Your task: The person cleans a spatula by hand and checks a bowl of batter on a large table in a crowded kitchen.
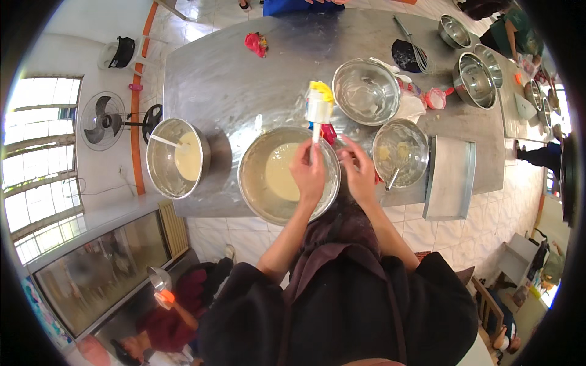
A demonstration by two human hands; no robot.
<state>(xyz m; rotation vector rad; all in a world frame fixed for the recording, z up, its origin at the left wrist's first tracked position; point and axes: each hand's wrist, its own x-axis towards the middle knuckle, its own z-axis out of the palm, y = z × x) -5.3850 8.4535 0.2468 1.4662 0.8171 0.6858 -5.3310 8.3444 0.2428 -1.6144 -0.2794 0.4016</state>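
Observation:
My left hand (309,170) grips the white handle of a spatula (319,107), whose white blade carries yellow matter at its far end. It is held up over the right part of a large steel bowl (246,183) with pale batter (280,171) in it. My right hand (357,171) is just right of that bowl's rim, its fingers apart and nothing seen in them. Beside it on the right, a smaller steel bowl (412,180) holds a whisk (394,176) and yellowish residue. Another steel bowl (158,183), at the left, holds batter and a white-handled utensil (165,141).
A smeared steel bowl (366,91) stands behind my right hand on the steel table (206,82). A rectangular metal pan (451,178) juts over the table's near edge. Farther off are a whisk (412,43), a red wrapper (256,44) and several bowls. A person (169,320) is at the lower left.

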